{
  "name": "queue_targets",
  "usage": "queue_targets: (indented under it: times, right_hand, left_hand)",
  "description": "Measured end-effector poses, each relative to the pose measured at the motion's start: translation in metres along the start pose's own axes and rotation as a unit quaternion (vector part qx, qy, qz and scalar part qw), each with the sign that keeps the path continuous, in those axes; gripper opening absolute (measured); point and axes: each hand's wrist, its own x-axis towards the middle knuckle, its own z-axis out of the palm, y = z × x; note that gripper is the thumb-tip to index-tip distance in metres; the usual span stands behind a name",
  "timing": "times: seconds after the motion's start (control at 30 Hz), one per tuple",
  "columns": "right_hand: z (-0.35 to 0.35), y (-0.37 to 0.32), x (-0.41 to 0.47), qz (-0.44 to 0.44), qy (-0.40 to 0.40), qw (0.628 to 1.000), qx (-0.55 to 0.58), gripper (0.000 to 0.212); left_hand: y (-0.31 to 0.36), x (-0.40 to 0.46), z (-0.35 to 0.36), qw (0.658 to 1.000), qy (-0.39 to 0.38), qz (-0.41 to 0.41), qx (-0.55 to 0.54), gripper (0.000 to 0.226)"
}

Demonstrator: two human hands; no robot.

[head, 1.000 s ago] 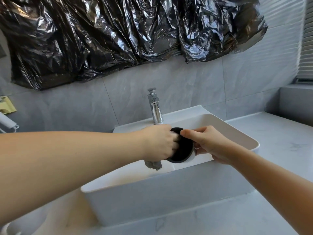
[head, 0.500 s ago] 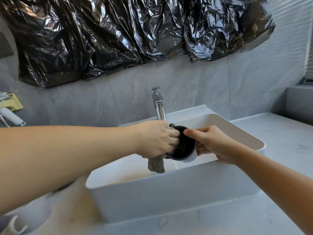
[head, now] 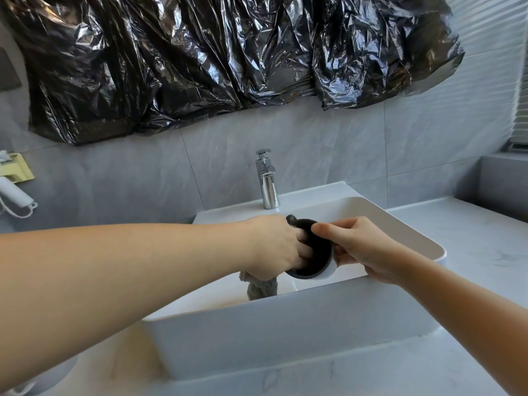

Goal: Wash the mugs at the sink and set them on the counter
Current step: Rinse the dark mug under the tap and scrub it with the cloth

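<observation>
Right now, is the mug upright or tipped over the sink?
Tipped. The mug lies on its side over the sink, dark mouth facing the camera, right hand gripping it, left hand fingers inside.

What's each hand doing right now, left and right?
Left hand: grips a grey cloth, fingers pushed into the mug.
Right hand: holds the mug by its side, over the sink.

Both hands and the mug (head: pixel 311 252) crowd the sink (head: pixel 285 332) middle; faucet (head: pixel 268 184) blocks the back, counter (head: pixel 463 224) on the right sits bare.
</observation>
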Motion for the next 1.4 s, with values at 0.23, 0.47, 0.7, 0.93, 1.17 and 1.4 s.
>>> queue_targets:
  times: [0.23,0.47,0.7,0.93,1.17,1.4]
  right_hand:
    - [0.006,0.001,0.002,-0.004,0.018,1.0,0.021,0.018]
    - [0.003,0.002,0.005,-0.003,0.059,0.998,0.035,0.02]
    - [0.011,-0.005,-0.004,-0.027,0.08,0.996,0.034,0.017]
    - [0.031,-0.01,-0.024,-0.088,0.095,0.991,0.02,0.014]
    - [0.051,-0.02,-0.038,-0.122,0.096,0.988,0.028,0.044]
    - [0.063,-0.024,-0.045,-0.171,0.125,0.977,0.038,0.032]
  left_hand:
    - [-0.002,-0.006,0.005,1.0,0.021,-0.011,0.006,0.024]
    - [-0.014,-0.039,0.017,0.983,0.175,-0.027,0.055,0.03]
    - [0.002,-0.078,0.032,0.962,0.2,-0.184,0.031,0.036]
    - [0.033,-0.09,0.015,0.848,0.157,-0.413,-0.294,0.037]
    - [0.033,-0.098,0.002,0.676,0.204,-0.451,-0.545,0.032]
    - [0.033,-0.11,-0.006,0.646,0.22,-0.454,-0.572,0.037]
